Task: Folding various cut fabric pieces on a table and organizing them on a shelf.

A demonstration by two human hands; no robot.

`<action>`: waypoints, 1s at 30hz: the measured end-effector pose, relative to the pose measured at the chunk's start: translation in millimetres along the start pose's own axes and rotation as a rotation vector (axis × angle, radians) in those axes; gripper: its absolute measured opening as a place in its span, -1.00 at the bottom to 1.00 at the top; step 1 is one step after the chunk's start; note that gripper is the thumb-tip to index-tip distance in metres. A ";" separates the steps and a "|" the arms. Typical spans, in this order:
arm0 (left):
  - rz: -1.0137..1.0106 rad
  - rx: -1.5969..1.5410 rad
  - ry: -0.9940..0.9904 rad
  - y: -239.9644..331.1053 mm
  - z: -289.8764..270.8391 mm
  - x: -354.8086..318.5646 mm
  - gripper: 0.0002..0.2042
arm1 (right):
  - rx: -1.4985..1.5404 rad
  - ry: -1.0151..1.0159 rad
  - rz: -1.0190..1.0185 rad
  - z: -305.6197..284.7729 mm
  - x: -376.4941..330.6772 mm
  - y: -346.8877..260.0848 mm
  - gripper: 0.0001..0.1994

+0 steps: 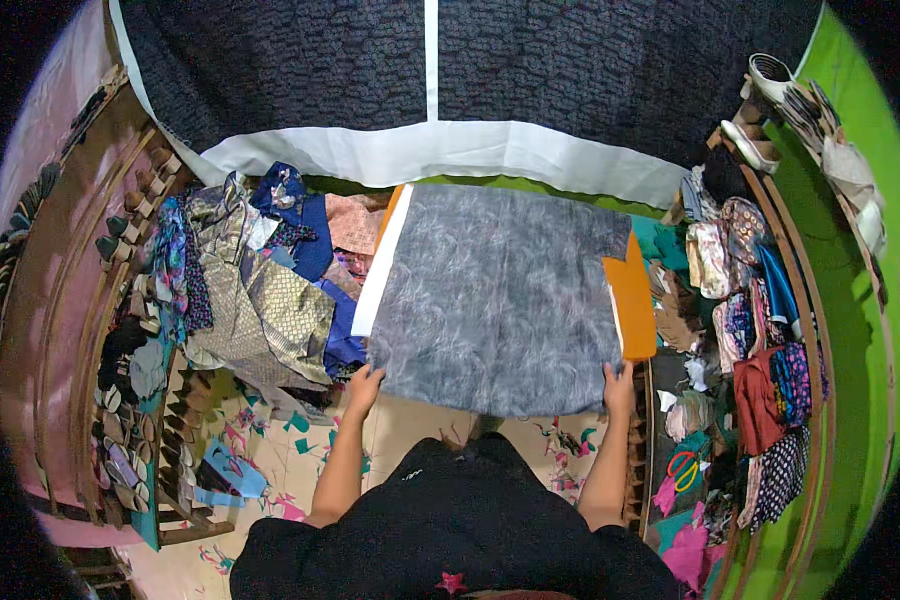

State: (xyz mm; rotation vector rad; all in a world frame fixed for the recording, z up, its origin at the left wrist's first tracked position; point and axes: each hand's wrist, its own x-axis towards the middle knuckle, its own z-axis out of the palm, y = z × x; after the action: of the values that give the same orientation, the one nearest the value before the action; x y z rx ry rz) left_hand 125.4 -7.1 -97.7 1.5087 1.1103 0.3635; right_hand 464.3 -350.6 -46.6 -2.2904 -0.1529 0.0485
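Grey cloth opened out, near corners in hand

The person holds a grey mottled cloth spread wide at the middle of the view; take it as the hub of the clock. At 8 o'clock the left hand pinches its near corner, fingers closed on the edge; at 4 o'clock the right hand grips the opposite near corner in the same way.

By the look of it, the opening-out is mostly done: the cloth lies broad, without a fold across it, its near edge drawn out between the hands. Its far edge reaches 12 o'clock. An orange panel shows past it at 3 o'clock, and a white strip between 9 and 10; whether these join beneath cannot be told.

What appears left undone is the release, as neither corner is let go. No cut into the cloth can be made out, and the scissors lie out of hand between 4 and 5 o'clock.

At 9 o'clock sits a heap of gold patterned fabric; between 3 and 4, a rust-red cloth. Fabric scraps litter the floor at 8 o'clock.
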 end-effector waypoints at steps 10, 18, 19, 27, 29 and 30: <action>0.553 -0.183 0.333 55.7 -23.3 -49.9 -0.75 | 0.074 0.100 -0.196 -18.1 -38.7 43.1 -0.85; 0.681 -0.278 0.352 127.6 -0.7 5.3 -0.98 | 0.264 0.131 -0.255 -28.9 24.4 -45.6 -0.88; 0.744 -0.285 0.462 137.0 5.7 11.4 -0.94 | 0.326 0.145 -0.262 -28.3 34.4 -55.2 -0.88; 0.492 0.052 0.573 146.3 29.3 97.6 -0.75 | 0.300 -0.028 -0.274 23.8 127.5 -27.7 -0.88; 0.318 0.433 0.486 101.4 25.4 137.3 -0.54 | 0.136 -0.069 -0.300 43.1 140.0 -22.1 -0.86; 0.323 0.428 0.481 115.8 37.0 143.9 -0.54 | 0.054 -0.108 -0.221 53.0 150.7 -6.5 -0.85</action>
State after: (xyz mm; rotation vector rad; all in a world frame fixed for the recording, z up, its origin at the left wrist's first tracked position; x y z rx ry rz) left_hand 275.4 98.6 -54.9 2.0571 1.3765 0.7793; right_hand 608.6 -287.8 -74.7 -2.2048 -0.4550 0.0614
